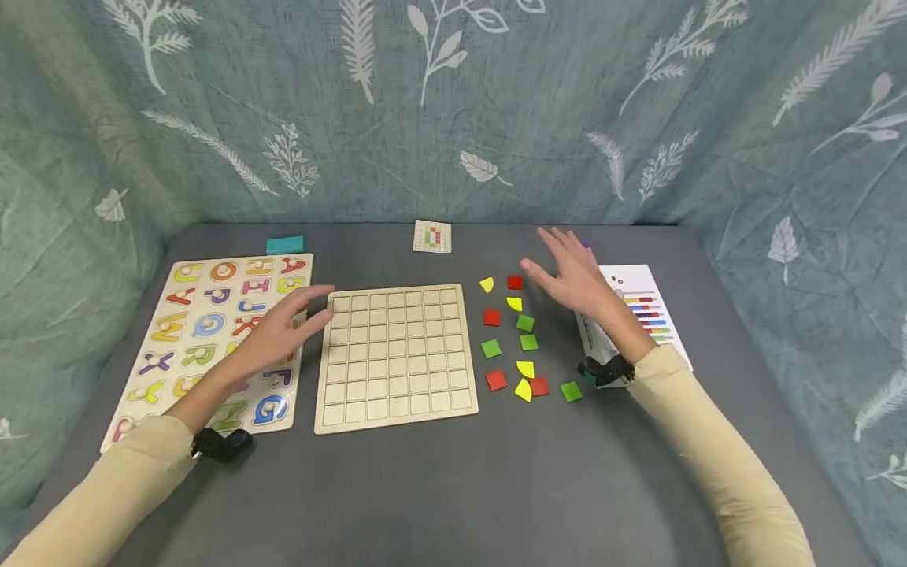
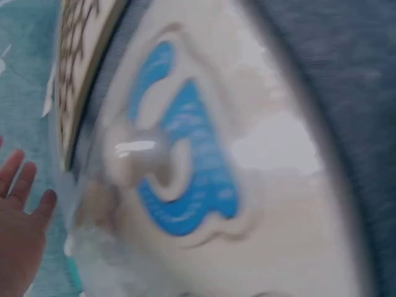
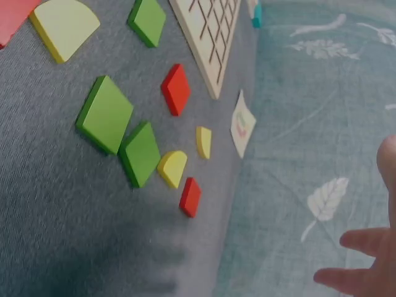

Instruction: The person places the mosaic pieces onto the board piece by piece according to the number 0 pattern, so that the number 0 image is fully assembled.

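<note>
My left hand (image 1: 279,331) hovers over the right part of a wooden alphabet puzzle board (image 1: 201,311), its fingertips near the upper left corner of a wooden grid board (image 1: 397,358). Nothing is in its grasp. My right hand (image 1: 572,276) is raised with fingers spread, above the table to the right of the loose pieces, and holds nothing. Those pieces are red squares (image 1: 496,380), green squares (image 1: 491,349) and yellow quarter-circles (image 1: 525,368), lying right of the grid board. In the left wrist view a blue letter G (image 2: 216,179) with a knob shows up close.
A small pattern card (image 1: 432,236) lies at the table's back edge. Left of it is a teal block (image 1: 285,245). A white box with an abacus picture (image 1: 648,303) lies on the right, partly hidden by my right forearm. A patterned curtain (image 1: 496,110) hangs behind the grey table (image 1: 439,496).
</note>
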### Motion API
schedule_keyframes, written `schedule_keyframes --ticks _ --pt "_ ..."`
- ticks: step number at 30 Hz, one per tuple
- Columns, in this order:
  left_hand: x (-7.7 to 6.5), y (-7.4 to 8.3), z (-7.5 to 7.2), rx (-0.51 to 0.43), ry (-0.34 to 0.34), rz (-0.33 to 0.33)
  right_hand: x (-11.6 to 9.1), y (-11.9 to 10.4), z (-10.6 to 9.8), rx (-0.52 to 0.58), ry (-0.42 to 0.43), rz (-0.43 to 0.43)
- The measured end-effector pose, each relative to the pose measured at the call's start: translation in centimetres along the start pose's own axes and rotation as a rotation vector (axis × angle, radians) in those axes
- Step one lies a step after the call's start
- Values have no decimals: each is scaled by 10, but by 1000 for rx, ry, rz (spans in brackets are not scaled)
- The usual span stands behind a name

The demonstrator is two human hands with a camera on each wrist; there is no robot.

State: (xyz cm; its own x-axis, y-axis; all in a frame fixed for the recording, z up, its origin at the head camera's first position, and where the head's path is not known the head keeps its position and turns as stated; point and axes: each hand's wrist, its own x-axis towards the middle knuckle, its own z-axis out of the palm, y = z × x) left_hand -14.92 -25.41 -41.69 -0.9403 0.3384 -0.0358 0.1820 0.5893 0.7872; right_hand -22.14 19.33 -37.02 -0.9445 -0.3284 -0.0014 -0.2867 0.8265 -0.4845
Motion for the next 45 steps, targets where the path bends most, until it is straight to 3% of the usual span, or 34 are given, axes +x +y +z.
schedule_keyframes --ticks 6,15,24,31,36,45 --pt "-8 -10 9 -108 21 -74 2 -7 10 96 13 -58" --pt "-3 -12 9 -15 -18 -95 5 -12 11 127 -18 -68" --pt "-2 -17 11 117 -60 5 9 -12 20 143 -35 -123" --pt "-2 -24 13 141 -66 32 15 -16 29 159 -72 -138" --pt "-4 -27 15 177 -65 96 24 -22 37 139 -118 -122" --pt "-4 -32 23 335 -35 177 44 -30 59 31 -139 -48"
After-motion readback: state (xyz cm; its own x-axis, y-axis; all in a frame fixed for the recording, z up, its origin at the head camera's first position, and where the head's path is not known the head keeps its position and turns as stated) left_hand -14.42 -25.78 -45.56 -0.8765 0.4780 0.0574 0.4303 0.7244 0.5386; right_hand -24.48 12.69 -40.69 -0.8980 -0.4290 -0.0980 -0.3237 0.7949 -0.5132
